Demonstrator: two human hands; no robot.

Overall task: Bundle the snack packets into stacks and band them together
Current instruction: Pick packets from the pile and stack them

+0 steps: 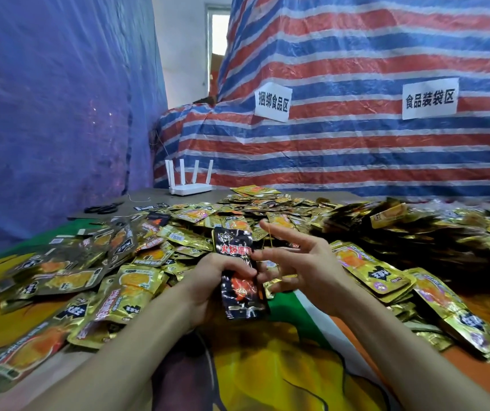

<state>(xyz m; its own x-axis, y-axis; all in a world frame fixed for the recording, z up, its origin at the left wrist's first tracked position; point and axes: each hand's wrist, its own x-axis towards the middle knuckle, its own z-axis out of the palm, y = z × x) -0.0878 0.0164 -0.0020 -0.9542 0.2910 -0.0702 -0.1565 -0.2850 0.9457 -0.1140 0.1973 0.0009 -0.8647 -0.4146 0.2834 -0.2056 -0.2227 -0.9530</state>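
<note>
Nearest, a bright printed cloth covers the tabletop at six o'clock, and both forearms reach over it toward the middle; the left hand grips the black stack of snack packets around its middle, fingers curled over the front, with the stack's long side pointing away from the person, probably so the far end stands free for a band to slip over; the right hand hovers just beside it at three o'clock, fingers spread wide and mostly straight, with a thin yellow rubber band stretched from the raised index finger down toward the lower fingers; I judge the spread is there to hold the loop open; whether the band already catches the stack's edge is too fine to tell. Loose gold packets lie fanned at nine o'clock, with more at three o'clock, so supply sits within reach on both sides; a deeper heap rises at twelve o'clock. Further off, dark scissors lie at ten o'clock on bare tabletop; a white router stands at eleven o'clock; behind it all hangs a striped tarp carrying two paper signs, with a blue sheet along the left.
</note>
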